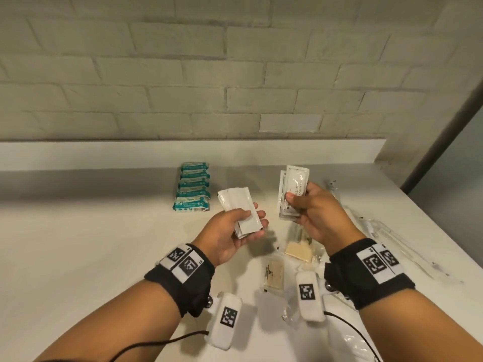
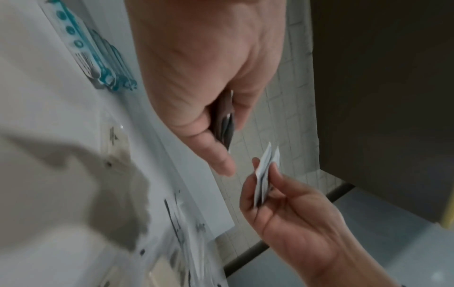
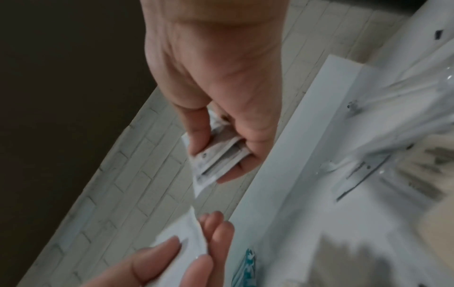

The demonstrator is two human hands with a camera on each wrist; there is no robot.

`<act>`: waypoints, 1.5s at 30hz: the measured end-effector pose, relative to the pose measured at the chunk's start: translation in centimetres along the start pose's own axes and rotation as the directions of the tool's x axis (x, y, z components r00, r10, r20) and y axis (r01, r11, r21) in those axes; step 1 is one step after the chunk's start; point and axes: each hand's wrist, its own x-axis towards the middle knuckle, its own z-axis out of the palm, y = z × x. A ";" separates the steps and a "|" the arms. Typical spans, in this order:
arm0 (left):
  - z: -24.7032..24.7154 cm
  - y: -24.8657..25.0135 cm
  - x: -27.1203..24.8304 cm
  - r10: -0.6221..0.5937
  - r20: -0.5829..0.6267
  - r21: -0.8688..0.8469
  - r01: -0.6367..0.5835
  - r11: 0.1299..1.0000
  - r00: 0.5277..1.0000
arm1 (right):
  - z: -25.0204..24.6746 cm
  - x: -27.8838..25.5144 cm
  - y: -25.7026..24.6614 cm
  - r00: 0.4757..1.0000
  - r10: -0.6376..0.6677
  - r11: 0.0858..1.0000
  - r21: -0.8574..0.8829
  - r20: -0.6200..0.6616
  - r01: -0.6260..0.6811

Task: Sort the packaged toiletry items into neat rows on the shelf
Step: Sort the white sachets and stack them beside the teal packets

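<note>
Your left hand (image 1: 236, 228) pinches plain sachets (image 1: 238, 207), your right hand (image 1: 312, 210) pinches printed sachets (image 1: 294, 192), likely split for separate rows beside the teal packs (image 1: 193, 188) just beyond your left fingers.

White packets, left: (image 1: 239, 211) a few flat white packets stacked together, held up above the shelf in the left hand (image 1: 230, 235), thumb on top.
White packets, right: (image 1: 294, 190) a few flat white packets with dark writing, held up on end in the right hand (image 1: 316, 215).
Teal packs: (image 1: 193, 188) teal and white packs lying in one neat row on the shelf (image 1: 91, 244), each partly over the next.
Other packets: (image 1: 298, 250) clear and tan packets lying loose on the shelf near the right wrist.
</note>
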 end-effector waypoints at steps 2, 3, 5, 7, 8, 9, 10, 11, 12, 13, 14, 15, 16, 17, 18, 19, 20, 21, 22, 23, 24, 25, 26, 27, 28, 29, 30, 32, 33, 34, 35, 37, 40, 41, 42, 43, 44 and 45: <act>-0.2 0.2 0.0 0.054 0.002 0.097 -0.054 0.994 0.999 | 0.0 -0.4 0.1 0.993 0.073 0.997 -0.002 0.098 -0.073; -0.2 0.1 0.0 0.077 0.002 0.164 -0.076 0.984 0.997 | 0.1 -0.5 0.3 0.984 0.104 0.994 0.001 0.147 -0.105; 0.1 -0.1 0.0 0.092 0.028 0.275 -0.097 0.957 0.995 | 0.8 -0.6 0.9 0.965 0.147 0.989 -0.036 0.219 -0.143; 0.2 -0.2 0.0 0.074 0.043 0.326 -0.084 0.942 0.996 | 1.4 -0.6 1.0 0.971 0.103 0.989 -0.123 0.214 -0.078; 0.2 -0.2 0.0 0.058 0.043 0.333 -0.069 0.940 0.997 | 1.4 -0.4 0.7 0.979 0.033 0.987 -0.162 0.201 0.000; 0.2 0.0 -0.1 0.037 0.036 0.328 -0.046 0.944 0.999 | 1.4 -0.4 0.2 0.978 -0.055 0.975 -0.199 0.200 0.096; 0.1 0.2 -0.1 0.014 0.027 0.299 -0.022 0.954 1.000 | 1.2 -0.4 -0.4 0.967 -0.135 0.952 -0.243 0.218 0.188; 0.0 0.4 0.0 0.004 0.021 0.252 -0.010 0.968 1.000 | 0.9 -0.4 -0.9 0.947 -0.188 0.916 -0.302 0.259 0.264; -0.1 0.7 0.1 0.015 0.014 0.206 -0.018 0.978 1.000 | 0.7 -0.6 -1.1 0.927 -0.205 0.873 -0.370 0.313 0.318; -0.2 1.0 0.1 0.043 -0.007 0.184 -0.041 0.982 0.999 | 0.6 -0.8 -1.2 0.913 -0.190 0.830 -0.438 0.362 0.346; -0.3 1.3 0.2 0.079 -0.036 0.185 -0.071 0.980 0.996 | 0.6 -1.1 -1.0 0.905 -0.159 0.794 -0.494 0.394 0.354; -0.4 1.6 0.3 0.123 -0.063 0.201 -0.108 0.974 0.990 | 0.5 -1.3 -0.6 0.903 -0.135 0.761 -0.541 0.408 0.358; -0.4 1.8 0.4 0.163 -0.079 0.219 -0.143 0.965 0.983 | 0.3 -1.6 -0.1 0.906 -0.119 0.733 -0.580 0.407 0.357; -0.5 1.9 0.5 0.198 -0.083 0.236 -0.174 0.956 0.977 | 0.0 -1.7 0.4 0.914 -0.099 0.718 -0.608 0.393 0.339; -0.5 1.9 0.6 0.229 -0.083 0.250 -0.202 0.947 0.970 | -0.3 -1.8 0.8 0.926 -0.065 0.723 -0.622 0.371 0.300; -0.5 1.9 0.6 0.258 -0.088 0.268 -0.227 0.936 0.962 | -0.7 -1.9 1.1 0.941 -0.020 0.744 -0.623 0.337 0.239; -0.6 1.9 0.6 0.285 -0.100 0.282 -0.248 0.927 0.953 | -1.2 -1.9 1.3 0.953 0.024 0.767 -0.617 0.303 0.177; -0.7 1.8 0.7 0.308 -0.114 0.294 -0.264 0.918 0.944 | -1.6 -1.9 1.3 0.961 0.049 0.782 -0.609 0.273 0.133; -0.8 1.8 0.8 0.327 -0.123 0.307 -0.277 0.910 0.937 | -2.0 -1.9 1.2 0.967 0.054 0.790 -0.602 0.249 0.111; -1.0 1.7 0.9 0.341 -0.126 0.321 -0.286 0.903 0.932 | -2.2 -2.0 1.0 0.971 0.049 0.800 -0.592 0.235 0.103; -1.1 1.7 0.9 0.350 -0.126 0.336 -0.292 0.895 0.928 | -2.2 -2.1 0.6 0.972 0.045 0.825 -0.557 0.229 0.093; -1.1 1.7 1.0 0.358 -0.122 0.347 -0.298 0.889 0.926 | -2.2 -1.9 0.3 0.973 0.050 0.858 -0.508 0.227 0.074; -1.0 1.8 1.0 0.365 -0.115 0.354 -0.305 0.884 0.924 | -2.0 -1.7 -0.1 0.969 0.068 0.881 -0.470 0.237 0.053; -0.9 1.8 0.9 0.370 -0.101 0.353 -0.314 0.881 0.924 | -1.7 -1.5 -0.3 0.962 0.096 0.895 -0.444 0.255 0.029; -0.6 1.8 0.8 0.369 -0.082 0.347 -0.321 0.881 0.926 | -1.1 -1.6 -0.5 0.948 0.131 0.893 -0.450 0.289 0.013; -0.3 1.8 0.7 0.363 -0.058 0.333 -0.325 0.885 0.930 | -0.4 -1.5 -0.3 0.929 0.166 0.873 -0.487 0.332 0.018; 0.2 1.9 0.6 0.348 -0.033 0.314 -0.320 0.894 0.937 | 0.4 -1.6 0.0 0.916 0.185 0.847 -0.531 0.355 0.034; 0.6 2.0 0.5 0.305 -0.006 0.274 -0.292 0.917 0.952 | 1.8 -1.6 1.0 0.937 0.164 0.827 -0.560 0.307 0.039; 0.7 2.2 0.5 0.280 -0.009 0.249 -0.269 0.930 0.960 | 2.2 -1.6 1.5 0.960 0.131 0.852 -0.523 0.248 0.018; 0.5 2.4 0.5 0.249 -0.018 0.212 -0.239 0.947 0.968 | 2.3 -1.4 1.9 0.972 0.107 0.885 -0.466 0.208 0.003; 0.2 2.6 0.4 0.212 -0.021 0.160 -0.206 0.965 0.977 | 2.2 -1.2 2.3 0.981 0.084 0.901 -0.433 0.176 0.000; -0.4 2.7 0.1 0.155 -0.016 0.078 -0.154 0.985 0.988 | 1.5 -0.8 2.5 0.985 0.080 0.908 -0.420 0.153 -0.009; -0.8 2.5 -0.2 0.130 0.011 0.098 -0.131 0.987 0.991 | 0.6 -0.4 2.0 0.991 0.074 0.946 -0.322 0.114 -0.033; -0.9 2.3 -0.2 0.136 0.015 0.131 -0.137 0.982 0.991 | 0.5 -0.4 1.7 0.990 0.061 0.967 -0.254 0.126 -0.028; -0.9 2.1 -0.3 0.142 0.017 0.169 -0.143 0.975 0.990 | 0.5 -0.5 1.3 0.987 0.048 0.983 -0.184 0.152 -0.019; -0.9 1.9 -0.3 0.147 0.015 0.216 -0.146 0.965 0.989 | 0.5 -0.5 0.9 0.982 0.043 0.993 -0.120 0.183 -0.021; -0.9 1.7 -0.2 0.148 0.011 0.270 -0.145 0.952 0.989 | 0.5 -0.4 0.7 0.974 0.045 0.997 -0.078 0.224 -0.028; -0.8 1.6 -0.3 0.145 0.019 0.325 -0.143 0.935 0.989 | 0.5 -0.4 0.7 0.963 0.055 0.997 -0.065 0.265 -0.039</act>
